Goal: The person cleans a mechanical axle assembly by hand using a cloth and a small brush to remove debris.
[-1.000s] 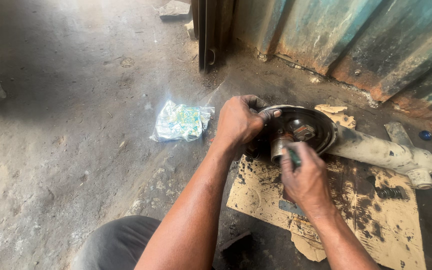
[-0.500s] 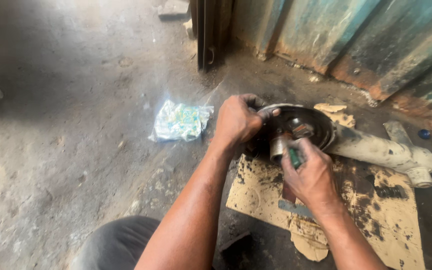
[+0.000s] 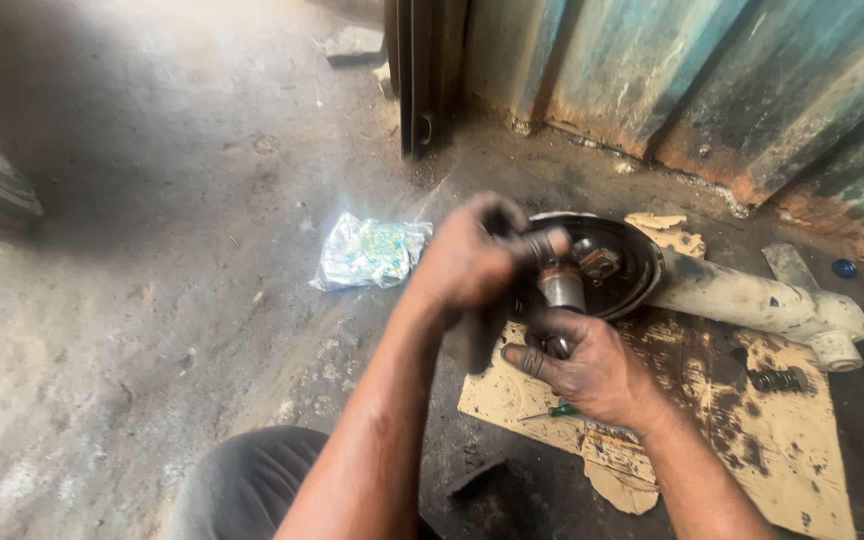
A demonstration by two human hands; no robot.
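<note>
Having dropped the screwdriver [image 3: 552, 411], right hand [image 3: 592, 370] now cups hub [image 3: 592, 265].

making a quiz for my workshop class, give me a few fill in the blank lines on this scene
1. The dark round drum sits at the end of a pale ____ housing.
2. The greasy cardboard beneath the parts lies on the ____.
3. A small screwdriver with a ____ handle lies on the cardboard beside the right hand.
4. The crumpled packet lies to the ____ of the left hand in the picture.

Missing words: axle; floor; green; left
</note>
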